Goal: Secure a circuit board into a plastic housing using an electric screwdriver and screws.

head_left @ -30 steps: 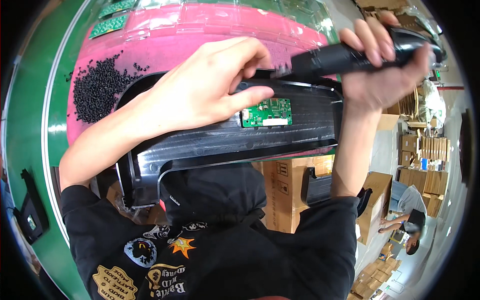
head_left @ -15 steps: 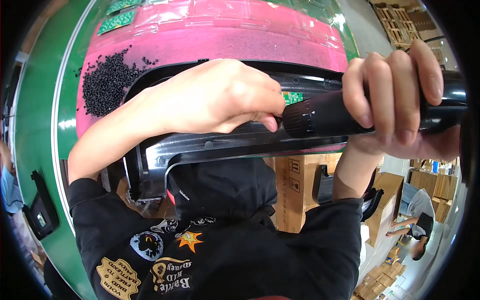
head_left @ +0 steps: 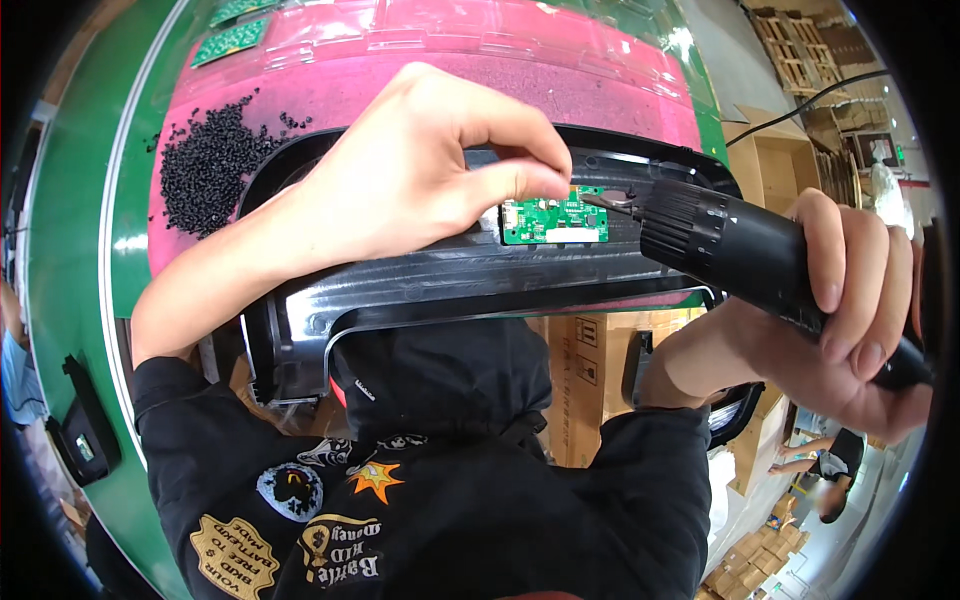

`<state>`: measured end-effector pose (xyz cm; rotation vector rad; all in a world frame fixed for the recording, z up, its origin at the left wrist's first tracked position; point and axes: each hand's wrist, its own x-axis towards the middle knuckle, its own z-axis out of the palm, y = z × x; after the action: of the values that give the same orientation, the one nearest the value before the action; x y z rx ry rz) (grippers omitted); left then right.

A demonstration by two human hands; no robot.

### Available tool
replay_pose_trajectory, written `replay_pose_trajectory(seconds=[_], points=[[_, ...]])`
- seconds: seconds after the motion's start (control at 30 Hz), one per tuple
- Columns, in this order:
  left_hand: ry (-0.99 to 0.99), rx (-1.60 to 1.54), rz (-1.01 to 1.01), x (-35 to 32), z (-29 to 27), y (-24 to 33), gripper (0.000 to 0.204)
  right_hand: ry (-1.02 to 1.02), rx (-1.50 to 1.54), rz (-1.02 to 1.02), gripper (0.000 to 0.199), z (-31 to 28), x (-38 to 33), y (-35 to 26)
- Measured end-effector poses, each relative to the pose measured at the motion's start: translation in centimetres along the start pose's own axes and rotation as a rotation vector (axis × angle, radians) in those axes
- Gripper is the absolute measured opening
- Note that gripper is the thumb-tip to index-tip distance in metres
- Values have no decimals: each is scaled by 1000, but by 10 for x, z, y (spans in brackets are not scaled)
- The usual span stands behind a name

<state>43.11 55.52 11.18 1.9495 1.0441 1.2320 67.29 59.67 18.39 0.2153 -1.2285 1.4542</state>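
My right hand (head_left: 860, 290) is wrapped around a black electric screwdriver (head_left: 740, 245) with a ribbed collar. Its thin bit points left and reaches the right end of a green circuit board (head_left: 555, 220). The board lies inside a long, glossy black plastic housing (head_left: 430, 285). Above the board's upper edge, thumb and forefinger of my left hand (head_left: 430, 160) come together in a pinch near the bit's tip. Whatever is between those fingertips is too small or hidden to make out. My left forearm crosses the housing's left part.
A pile of small black screws (head_left: 210, 165) lies on the pink mat (head_left: 420, 85), left of the housing. Behind are clear plastic trays (head_left: 500, 30) and green circuit boards (head_left: 228, 42). A cardboard box (head_left: 580, 390) stands below the table edge. Another person (head_left: 835, 470) is at far right.
The screwdriver has moved to the right, with its rear end lower. My left hand has shifted up and away from the collar, uncovering the circuit board and the bit.
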Motion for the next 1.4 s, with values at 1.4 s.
replay_pose_trajectory(seconds=[1.4], points=[[-404,290,47,-2,2,-16,13,-22,-396,257,46,-65,-10,29]])
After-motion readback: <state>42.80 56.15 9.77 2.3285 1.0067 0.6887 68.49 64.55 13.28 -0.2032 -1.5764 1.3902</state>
